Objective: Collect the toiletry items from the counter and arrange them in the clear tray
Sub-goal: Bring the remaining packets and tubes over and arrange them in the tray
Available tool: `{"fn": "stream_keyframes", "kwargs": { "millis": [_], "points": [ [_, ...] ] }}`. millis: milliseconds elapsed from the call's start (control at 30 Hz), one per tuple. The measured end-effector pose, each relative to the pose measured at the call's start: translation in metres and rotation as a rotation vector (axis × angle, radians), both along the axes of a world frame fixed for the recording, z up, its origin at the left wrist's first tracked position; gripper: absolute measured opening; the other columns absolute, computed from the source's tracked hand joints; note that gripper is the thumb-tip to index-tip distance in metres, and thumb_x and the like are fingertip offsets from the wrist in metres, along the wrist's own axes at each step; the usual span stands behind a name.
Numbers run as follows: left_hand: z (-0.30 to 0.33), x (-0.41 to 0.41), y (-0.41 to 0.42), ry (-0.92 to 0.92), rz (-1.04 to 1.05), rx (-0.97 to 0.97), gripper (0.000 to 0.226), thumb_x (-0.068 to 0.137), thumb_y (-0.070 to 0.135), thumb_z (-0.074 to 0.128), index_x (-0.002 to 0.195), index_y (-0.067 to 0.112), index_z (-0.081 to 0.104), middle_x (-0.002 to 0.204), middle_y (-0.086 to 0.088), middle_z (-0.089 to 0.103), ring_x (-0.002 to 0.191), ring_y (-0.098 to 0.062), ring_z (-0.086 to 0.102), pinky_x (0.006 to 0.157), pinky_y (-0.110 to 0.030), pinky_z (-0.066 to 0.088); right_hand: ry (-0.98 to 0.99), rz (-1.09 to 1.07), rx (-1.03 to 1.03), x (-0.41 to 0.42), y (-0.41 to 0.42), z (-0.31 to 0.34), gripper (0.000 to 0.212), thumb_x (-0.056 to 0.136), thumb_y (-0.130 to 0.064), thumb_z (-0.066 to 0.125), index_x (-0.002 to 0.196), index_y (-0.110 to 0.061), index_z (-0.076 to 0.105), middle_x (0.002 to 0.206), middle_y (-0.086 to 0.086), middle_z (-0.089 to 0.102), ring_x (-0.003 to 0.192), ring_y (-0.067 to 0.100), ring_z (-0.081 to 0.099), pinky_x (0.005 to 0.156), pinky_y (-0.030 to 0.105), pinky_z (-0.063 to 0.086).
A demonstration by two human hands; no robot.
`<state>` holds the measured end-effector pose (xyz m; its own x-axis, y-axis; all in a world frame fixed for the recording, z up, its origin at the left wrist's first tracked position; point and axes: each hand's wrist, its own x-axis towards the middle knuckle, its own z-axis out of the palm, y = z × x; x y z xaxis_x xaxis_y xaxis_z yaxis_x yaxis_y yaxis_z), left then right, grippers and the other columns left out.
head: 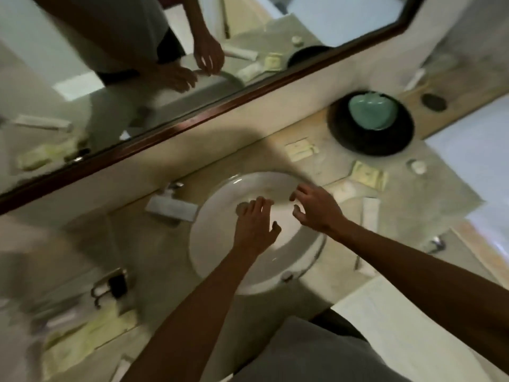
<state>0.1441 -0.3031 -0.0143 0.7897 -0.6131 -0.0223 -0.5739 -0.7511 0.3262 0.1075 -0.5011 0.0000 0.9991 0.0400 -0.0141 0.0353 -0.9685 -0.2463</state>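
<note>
Nearest the person, a grey garment point(316, 351) filled the bottom of the view, and both bare forearms reached out from it over a beige stone counter point(154, 244). Set into that counter was a round white sink point(220, 194), and both hands hung over its bowl. The left hand point(254, 227) was spread flat, fingers splayed, holding nothing. The right hand point(316, 208) was open too, fingers loosely curled and apart, also empty, near the basin's right rim.

At the near left of the counter lay pale yellow packets point(82, 340), blurred, well apart from the left hand, with a small chrome and black fixture point(113, 283) just beyond them. Just right of the right hand lay a white tube point(370, 213) beside the rim. A little farther sat a pale yellow sachet point(367, 175), another cream packet point(300, 148) behind the basin, and a small white bottle point(417, 166) out to the right. All of them lay on the stone, untouched. I could not pick out a clear tray with any certainty.

Left of the basin stood the chrome tap point(172, 205). Farther back, a dark round dish point(370, 124) held a mint-green object point(373, 110). Along the rear wall ran a mirror in a dark red-brown frame point(176, 128), reflecting the hands and the scattered items.
</note>
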Motion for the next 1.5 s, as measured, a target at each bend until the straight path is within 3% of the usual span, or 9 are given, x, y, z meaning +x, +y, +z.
{"fn": "stream_keyframes", "kwargs": {
  "millis": [200,367,533,667,767,933,1100,1333,1500],
  "points": [
    [-0.015,0.013,-0.141,0.022,-0.094,0.020,0.057,0.074,0.037,0.058,0.125,0.015,0.047,0.115,-0.007,0.054,0.104,-0.027,0.054,0.082,-0.039,0.045,0.015,-0.218,0.033,-0.015,-0.142,-0.015,0.023,0.077,-0.020,0.069,0.099,-0.015,0.065,0.102,0.005,0.063,0.086,0.025,0.060,0.072,0.036,0.049],
    [-0.036,0.022,-0.214,0.107,-0.119,0.044,0.068,0.077,0.046,0.067,0.132,0.013,0.045,0.129,-0.010,0.051,0.116,-0.028,0.048,0.092,-0.042,0.045,0.051,-0.422,0.024,-0.033,-0.220,-0.028,0.030,0.075,-0.017,0.074,0.104,-0.012,0.068,0.102,0.008,0.061,0.085,0.028,0.059,0.070,0.036,0.048],
    [-0.057,0.017,-0.236,0.134,-0.208,0.200,0.049,0.075,0.030,0.070,0.120,0.018,0.053,0.116,-0.006,0.051,0.105,-0.025,0.052,0.082,-0.037,0.046,0.114,-0.341,0.056,-0.027,-0.246,-0.050,0.039,0.078,-0.018,0.072,0.116,-0.011,0.063,0.118,0.010,0.058,0.105,0.030,0.055,0.080,0.039,0.048],
    [-0.062,0.017,-0.237,0.170,-0.195,0.146,0.052,0.074,0.024,0.070,0.122,0.018,0.052,0.118,-0.006,0.051,0.102,-0.025,0.052,0.081,-0.038,0.047,-0.029,-0.657,0.027,-0.019,-0.276,-0.053,0.048,0.080,-0.013,0.062,0.127,-0.011,0.053,0.133,0.014,0.049,0.115,0.034,0.049,0.090,0.046,0.050],
    [-0.061,0.021,-0.235,0.175,-0.183,0.111,0.063,0.076,0.034,0.073,0.131,0.021,0.046,0.124,-0.004,0.049,0.107,-0.023,0.051,0.085,-0.037,0.047,0.165,-0.815,0.056,-0.017,-0.299,-0.060,0.064,0.082,-0.014,0.058,0.142,-0.013,0.037,0.146,0.016,0.035,0.127,0.039,0.036,0.101,0.052,0.039],
    [-0.062,0.022,-0.237,0.196,-0.173,0.045,0.067,0.077,0.045,0.069,0.134,0.024,0.042,0.128,-0.001,0.049,0.112,-0.022,0.048,0.089,-0.038,0.046,0.114,-0.677,0.034,-0.026,-0.285,-0.075,0.041,0.083,-0.013,0.058,0.122,-0.002,0.057,0.127,0.024,0.054,0.110,0.042,0.048,0.083,0.051,0.052],
    [-0.062,0.020,-0.244,0.180,-0.180,0.082,0.062,0.076,0.038,0.072,0.129,0.018,0.047,0.121,-0.007,0.051,0.108,-0.026,0.048,0.087,-0.039,0.047,0.112,-0.606,0.224,-0.029,-0.261,-0.072,0.032,0.087,-0.014,0.060,0.118,-0.008,0.057,0.128,0.015,0.051,0.114,0.031,0.048,0.085,0.039,0.052],
    [-0.062,0.014,-0.244,0.209,-0.143,0.117,0.048,0.082,0.027,0.068,0.122,0.012,0.047,0.114,-0.010,0.055,0.102,-0.028,0.055,0.084,-0.038,0.045,0.017,-0.552,0.283,-0.038,-0.234,-0.055,0.040,0.092,-0.034,0.063,0.126,-0.014,0.057,0.121,0.008,0.060,0.102,0.024,0.060,0.077,0.035,0.054],
    [-0.051,0.010,-0.187,0.327,0.028,0.035,0.055,0.075,0.028,0.064,0.123,0.011,0.043,0.115,-0.010,0.053,0.103,-0.033,0.053,0.086,-0.043,0.040,0.000,-0.356,0.411,-0.031,-0.174,-0.042,0.049,0.084,-0.042,0.074,0.123,-0.016,0.062,0.115,0.003,0.065,0.086,0.016,0.062,0.073,0.025,0.041]
  ]
}}
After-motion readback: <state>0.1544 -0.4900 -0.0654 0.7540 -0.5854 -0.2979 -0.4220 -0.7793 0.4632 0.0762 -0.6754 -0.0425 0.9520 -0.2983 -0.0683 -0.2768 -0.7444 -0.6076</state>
